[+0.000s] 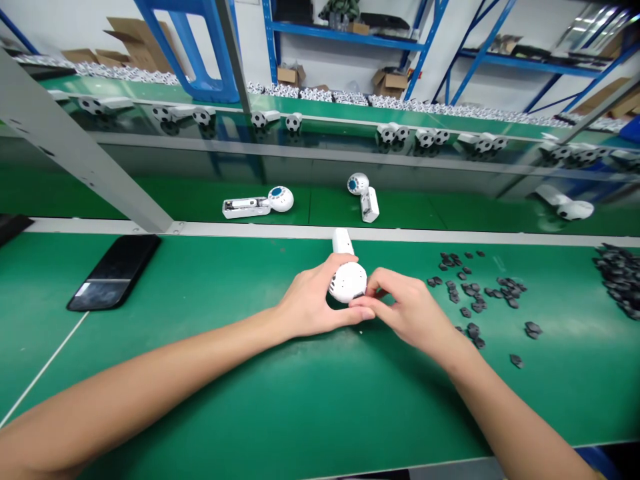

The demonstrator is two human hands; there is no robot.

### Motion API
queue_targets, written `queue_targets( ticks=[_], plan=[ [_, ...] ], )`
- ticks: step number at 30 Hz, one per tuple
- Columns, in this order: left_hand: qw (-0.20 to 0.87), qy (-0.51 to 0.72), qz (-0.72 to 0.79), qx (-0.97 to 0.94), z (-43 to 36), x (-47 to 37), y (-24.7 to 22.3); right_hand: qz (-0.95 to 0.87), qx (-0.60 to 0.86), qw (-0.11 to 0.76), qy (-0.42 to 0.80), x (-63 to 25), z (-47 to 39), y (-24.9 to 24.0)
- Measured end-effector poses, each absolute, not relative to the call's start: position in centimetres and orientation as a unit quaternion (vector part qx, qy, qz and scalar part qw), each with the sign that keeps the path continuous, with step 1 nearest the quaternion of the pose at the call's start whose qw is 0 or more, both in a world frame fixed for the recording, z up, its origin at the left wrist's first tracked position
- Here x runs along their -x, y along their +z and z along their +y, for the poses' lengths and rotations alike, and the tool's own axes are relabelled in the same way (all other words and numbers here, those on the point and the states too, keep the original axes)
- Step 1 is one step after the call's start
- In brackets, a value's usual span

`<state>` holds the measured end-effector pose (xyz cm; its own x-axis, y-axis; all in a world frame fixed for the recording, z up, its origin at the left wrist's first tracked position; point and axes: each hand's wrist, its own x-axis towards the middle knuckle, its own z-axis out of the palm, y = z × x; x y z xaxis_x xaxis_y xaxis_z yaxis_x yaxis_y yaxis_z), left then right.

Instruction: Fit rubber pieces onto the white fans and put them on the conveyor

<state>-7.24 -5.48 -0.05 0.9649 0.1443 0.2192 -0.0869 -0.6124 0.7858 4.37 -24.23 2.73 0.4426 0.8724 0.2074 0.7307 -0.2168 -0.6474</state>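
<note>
A white device with a round, ball-like head [349, 283] and a straight handle lies on the green table, handle pointing away from me. My left hand [317, 297] grips the head from the left, fingers over its top and thumb along its near side. At the head's lower right edge, my right hand [395, 300] pinches with thumb and forefinger beside a small black piece [359, 295] that sits against the white surface. The fingertips partly cover that piece. Many loose small black pieces [470, 289] are scattered to the right of my right hand.
A black phone [115, 273] lies at left. Two white devices, one on its side [247, 207] and one angled [370, 205], rest on the green belt beyond the white rail [280, 231]. A heap of black pieces [620, 280] is at far right. A grey post [90, 153] rises at left.
</note>
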Motion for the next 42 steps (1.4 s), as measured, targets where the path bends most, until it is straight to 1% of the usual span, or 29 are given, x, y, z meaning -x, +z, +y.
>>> queue_targets(
  ticks=[4, 8, 14, 21, 24, 27, 30, 32, 38, 42],
  plan=[
    [0.485, 0.153, 0.024, -0.861, -5.2, 7.1, -0.3, -0.560, 0.753, 0.320, 0.132, -5.9, -25.4, 4.3],
    [0.492, 0.176, 0.007, -0.853, -4.6, 6.9, 0.0, -0.493, 0.813, 0.282, 0.126, -8.4, -27.6, 5.8],
    [0.523, 0.190, -0.006, -0.831, -3.6, 6.7, 0.2, -0.435, 0.842, 0.176, 0.267, -10.5, -29.4, 5.2],
    [0.547, 0.205, 0.023, -0.811, -3.9, 6.7, -0.7, -0.404, 0.850, 0.145, 0.305, -10.6, -28.9, 4.0],
    [0.577, 0.216, 0.041, -0.786, -4.0, 6.6, -1.2, -0.403, 0.848, 0.148, 0.311, -10.8, -28.5, 3.7],
    [0.645, 0.213, 0.031, -0.734, -3.8, 6.3, -1.7, -0.414, 0.838, 0.175, 0.309, -10.8, -28.2, 3.7],
    [0.696, 0.194, 0.007, -0.692, -3.8, 6.0, -1.8, -0.414, 0.820, 0.250, 0.307, -10.1, -27.9, 3.9],
    [0.695, 0.181, 0.011, -0.696, -3.9, 6.0, -1.7, -0.406, 0.808, 0.300, 0.303, -9.4, -27.5, 4.1],
    [0.606, 0.187, 0.021, -0.773, -4.2, 6.3, -1.8, -0.390, 0.768, 0.415, 0.291, -6.7, -26.2, 4.2],
    [0.498, 0.229, -0.030, -0.836, -4.2, 6.4, -2.0, -0.361, 0.745, 0.493, 0.269, -5.0, -25.2, 3.8]
  ],
)
